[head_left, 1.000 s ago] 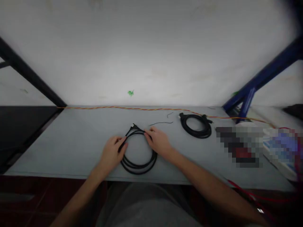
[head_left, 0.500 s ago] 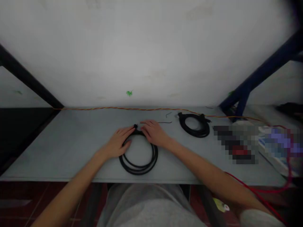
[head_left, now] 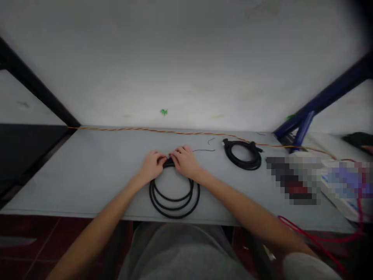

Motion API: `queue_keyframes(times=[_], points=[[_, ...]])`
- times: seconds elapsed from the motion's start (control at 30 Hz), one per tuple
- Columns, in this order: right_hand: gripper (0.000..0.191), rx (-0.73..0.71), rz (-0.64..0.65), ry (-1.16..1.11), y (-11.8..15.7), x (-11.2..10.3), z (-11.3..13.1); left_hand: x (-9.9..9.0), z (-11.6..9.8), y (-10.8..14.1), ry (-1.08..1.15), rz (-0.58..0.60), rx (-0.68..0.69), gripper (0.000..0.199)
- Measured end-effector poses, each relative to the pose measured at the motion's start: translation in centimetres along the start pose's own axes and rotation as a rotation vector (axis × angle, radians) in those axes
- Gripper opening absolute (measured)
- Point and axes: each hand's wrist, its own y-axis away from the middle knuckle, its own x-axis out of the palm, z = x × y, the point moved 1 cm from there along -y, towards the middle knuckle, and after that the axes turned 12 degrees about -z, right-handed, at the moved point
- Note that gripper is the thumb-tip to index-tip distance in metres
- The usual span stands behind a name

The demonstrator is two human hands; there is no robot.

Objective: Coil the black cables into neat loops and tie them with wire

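A black cable (head_left: 175,216) lies in loose loops on the grey table, near its front edge. At the top of the coil, my left hand (head_left: 153,163) is closed on the cable, thumb and fingers pinched together. My right hand (head_left: 185,161) grips the same part from the other side, fingertips close to those of the left. Between them a short dark stretch of the cable shows; its ends are hidden by my fingers. A thin dark wire piece (head_left: 204,150) lies just beyond my right hand.
To the right rests a second coiled black cable (head_left: 243,168) with plugs. A twisted red-yellow wire (head_left: 163,131) runs along the back by the wall. Blurred items (head_left: 291,181) and a red cable (head_left: 323,238) occupy the right end. A blue metal brace (head_left: 329,93) slants up there.
My left hand has gone from lying flat on the coil to pinching its top. Both hands have drawn together there, and the loops have spread wider apart.
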Motion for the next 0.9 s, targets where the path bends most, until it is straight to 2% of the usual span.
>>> queue_keyframes(times=[0.4, 0.5, 0.6, 0.67, 0.73, 0.9], points=[[0.036, 0.166, 0.008, 0.095, 2.6, -2.1, -1.1, -3.7, 3.2, 1.2, -0.172, -0.113, -0.123, 0.028], [0.036, 0.232, 0.018, 0.109, 2.9, -1.9, -0.8, -3.9, 2.1, 1.5, -0.009, -0.109, 0.001, 0.038], [0.037, 0.279, 0.028, 0.118, 3.0, -1.5, -0.2, -3.6, -0.1, 1.9, 0.105, 0.024, 0.184, 0.042], [0.038, 0.321, 0.027, 0.113, 2.9, -1.4, 0.3, -3.1, -1.4, 2.1, 0.073, 0.068, 0.209, 0.04], [0.038, 0.372, 0.011, 0.104, 2.9, -1.5, 0.8, -2.2, -2.5, 2.0, 0.055, 0.006, 0.148, 0.037], [0.041, 0.428, 0.012, 0.113, 2.7, -1.9, 1.6, -0.4, -3.6, 1.0, 0.188, -0.266, -0.181, 0.049]])
